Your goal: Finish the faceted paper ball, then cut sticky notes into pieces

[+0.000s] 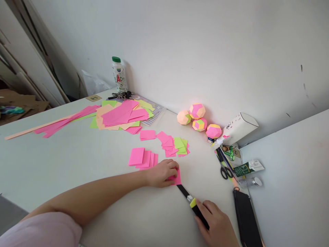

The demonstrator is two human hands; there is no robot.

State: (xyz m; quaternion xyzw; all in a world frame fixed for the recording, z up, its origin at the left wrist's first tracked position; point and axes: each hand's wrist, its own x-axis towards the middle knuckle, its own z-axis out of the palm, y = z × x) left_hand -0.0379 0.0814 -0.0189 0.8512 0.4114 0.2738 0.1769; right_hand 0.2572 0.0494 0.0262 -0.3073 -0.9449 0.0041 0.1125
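Note:
My left hand [163,173] has its fingers curled over a small folded pink paper [178,178], pressing it against the table. In my right hand [218,226] is a black and yellow utility knife [193,203], its dark blade reaching to the paper's lower edge. Folded pink papers [136,156] lie overlapped just beyond my left wrist. Farther back are loose pink slips [168,143], a few green slips [180,145] and a pink rectangle [147,135]. Most of the paper beneath my left fingers is hidden.
Behind lie a pile of coloured paper [120,115] and long strips [66,120]. A bottle [119,75] and keys [123,95] stand near the wall. Faceted paper balls [197,110], a white box [240,127], scissors [226,172] and a black case [246,216] line the right side.

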